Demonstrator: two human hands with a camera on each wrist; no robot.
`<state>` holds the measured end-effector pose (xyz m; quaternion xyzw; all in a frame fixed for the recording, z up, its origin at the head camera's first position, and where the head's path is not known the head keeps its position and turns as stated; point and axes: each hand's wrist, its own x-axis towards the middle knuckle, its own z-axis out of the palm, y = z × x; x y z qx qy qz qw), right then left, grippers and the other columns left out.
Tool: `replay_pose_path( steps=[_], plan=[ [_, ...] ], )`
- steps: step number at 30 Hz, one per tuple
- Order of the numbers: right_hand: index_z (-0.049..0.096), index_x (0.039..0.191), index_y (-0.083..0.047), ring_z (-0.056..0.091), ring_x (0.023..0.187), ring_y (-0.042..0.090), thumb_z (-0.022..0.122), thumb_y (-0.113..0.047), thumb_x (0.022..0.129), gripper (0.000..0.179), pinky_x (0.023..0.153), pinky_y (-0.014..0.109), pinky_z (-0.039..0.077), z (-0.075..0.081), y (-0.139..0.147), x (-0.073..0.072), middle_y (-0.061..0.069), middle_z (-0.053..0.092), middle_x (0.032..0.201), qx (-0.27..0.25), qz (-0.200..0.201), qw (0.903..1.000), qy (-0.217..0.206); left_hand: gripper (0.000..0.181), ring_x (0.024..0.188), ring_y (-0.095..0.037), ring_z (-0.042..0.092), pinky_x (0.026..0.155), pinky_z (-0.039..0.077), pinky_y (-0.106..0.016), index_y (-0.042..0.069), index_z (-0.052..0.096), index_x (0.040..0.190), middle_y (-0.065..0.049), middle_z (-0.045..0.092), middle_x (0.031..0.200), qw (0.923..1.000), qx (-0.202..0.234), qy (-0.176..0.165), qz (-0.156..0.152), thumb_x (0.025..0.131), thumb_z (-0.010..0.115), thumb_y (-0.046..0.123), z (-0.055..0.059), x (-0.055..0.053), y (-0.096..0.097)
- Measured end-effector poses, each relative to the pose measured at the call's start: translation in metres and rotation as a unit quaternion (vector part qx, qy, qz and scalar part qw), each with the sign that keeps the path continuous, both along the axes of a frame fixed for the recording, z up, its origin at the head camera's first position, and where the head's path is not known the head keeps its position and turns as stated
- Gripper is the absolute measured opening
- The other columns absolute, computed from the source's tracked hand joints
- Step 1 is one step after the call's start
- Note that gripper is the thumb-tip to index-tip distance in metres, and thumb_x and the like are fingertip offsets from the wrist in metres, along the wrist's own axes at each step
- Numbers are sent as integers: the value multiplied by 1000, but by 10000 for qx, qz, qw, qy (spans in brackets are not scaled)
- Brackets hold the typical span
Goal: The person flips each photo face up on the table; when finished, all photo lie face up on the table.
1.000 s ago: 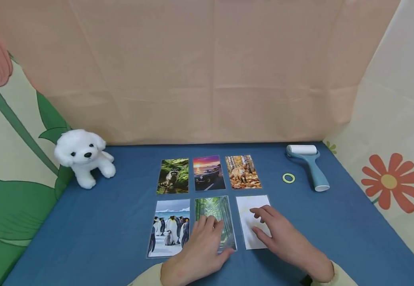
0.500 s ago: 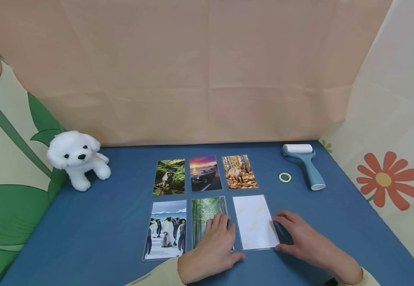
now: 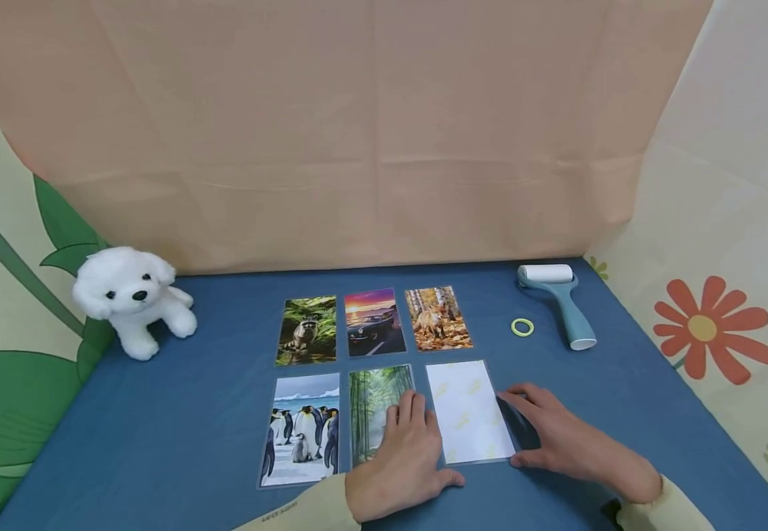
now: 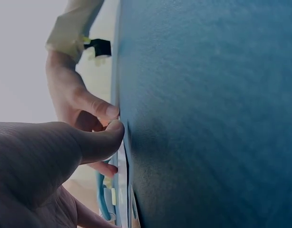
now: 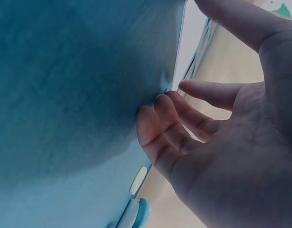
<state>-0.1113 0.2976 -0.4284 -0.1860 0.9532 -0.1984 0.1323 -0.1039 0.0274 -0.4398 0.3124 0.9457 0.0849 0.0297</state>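
A blank-looking white card [image 3: 468, 413] with faint yellow marks lies between my two hands. My left hand [image 3: 406, 463] rests over the lower right of the bamboo forest card [image 3: 373, 398], fingertips close to the white card's left edge and thumb near its lower left corner. At the white card's right side, my right hand [image 3: 566, 439] has its forefinger and thumb spread along the edge, thumb at the lower corner. In the right wrist view, the fingers [image 5: 172, 123] bend loosely toward the cloth beside the card.
A penguin card [image 3: 300, 428] lies at the left of the front row. Behind are raccoon [image 3: 307, 332], car [image 3: 375, 324] and fox [image 3: 440, 321] cards. A yellow-green ring [image 3: 522, 321] and a blue-handled roller [image 3: 566, 302] lie right; a white plush dog [image 3: 134, 299] stands left.
My right hand has moved from over the white card to its right edge. My left hand has slid rightward across the bamboo card, toward the white card's left edge. The head view has shifted slightly.
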Motion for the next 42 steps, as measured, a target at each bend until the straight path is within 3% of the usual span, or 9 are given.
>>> replay_pose_path(
  steps=[8,19,24,29,32,35,40,42],
  plan=[
    [55,142,-7,45,121,34,86,-50,78,83,95,57,43,-2,5,-5,11,43,139,-134,320,9994,15,92,125,-33,34,92,35,-46,-4,65,124,-20,40,132,9998,-49,185,22,79,66,77,-2,0,3],
    [56,143,-5,46,120,33,85,-50,77,85,96,57,43,-2,4,-6,10,44,138,-85,369,9993,15,98,132,-36,30,100,35,-52,-8,55,137,-21,36,144,9979,321,-520,221,82,68,72,-3,-1,7],
    [56,142,-5,46,120,34,86,-50,77,85,96,58,43,-2,3,-6,10,45,139,-71,329,9994,-23,98,133,-35,30,102,33,-53,-6,47,144,-19,37,143,9939,658,-780,424,85,67,69,2,2,9],
    [58,141,-6,46,123,35,86,-48,77,82,98,59,42,-2,4,-9,9,47,142,-76,391,9992,3,81,131,-33,34,103,34,-52,-4,44,147,-18,40,141,9857,1414,-818,406,95,65,55,7,5,11],
    [58,141,-6,47,126,35,87,-45,78,80,100,59,42,-3,5,-9,9,47,145,-205,387,9990,-23,73,133,-30,38,106,36,-50,-3,39,152,-16,40,146,9709,2095,-1108,344,101,61,46,9,5,14],
    [56,142,-9,49,124,33,87,-44,78,79,100,59,43,-3,5,-7,10,49,144,-445,192,9986,-209,70,137,-26,41,108,39,-46,1,32,156,-13,38,152,9481,2819,-1452,254,104,57,40,12,2,19],
    [48,149,-14,53,107,26,82,-44,84,80,81,38,52,2,4,-3,8,54,133,-1119,-87,9916,-648,66,141,-25,41,108,41,-36,4,25,159,-13,35,157,9035,3820,-1928,-253,106,54,31,13,-2,25],
    [45,152,-12,52,103,25,77,-43,90,76,72,32,51,5,4,-2,7,55,131,-1404,-81,9868,-808,67,142,-25,41,106,43,-32,5,22,160,-13,32,160,8903,4015,-2093,-478,107,53,30,13,-2,27]
  ],
)
